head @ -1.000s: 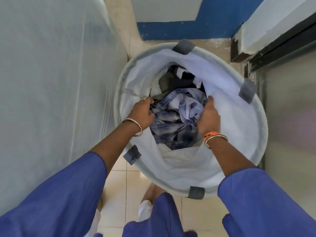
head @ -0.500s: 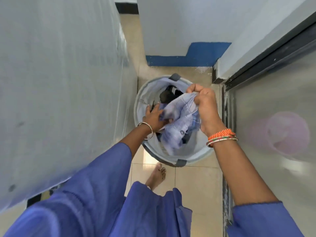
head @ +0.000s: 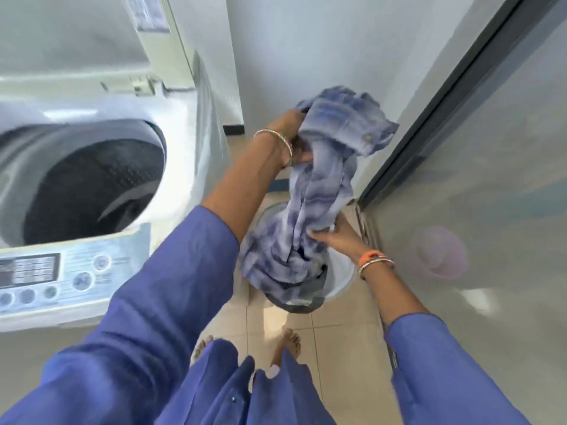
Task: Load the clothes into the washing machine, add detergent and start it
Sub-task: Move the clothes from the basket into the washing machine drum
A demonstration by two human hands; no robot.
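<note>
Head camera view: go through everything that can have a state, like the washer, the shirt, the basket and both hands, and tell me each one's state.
Washing machine: lid raised, drum open.
Control panel: too blurred to read.
Plaid shirt: bunched, lifted above the basket, held at both ends.
Laundry basket: on the floor, dark clothes still inside.
Left hand: grips the shirt's upper end.
Right hand: grips the shirt lower down.

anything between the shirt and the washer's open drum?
Head view: only the left forearm crosses that stretch. The left hand and right hand hold the shirt over the basket; the drum is open.
</note>
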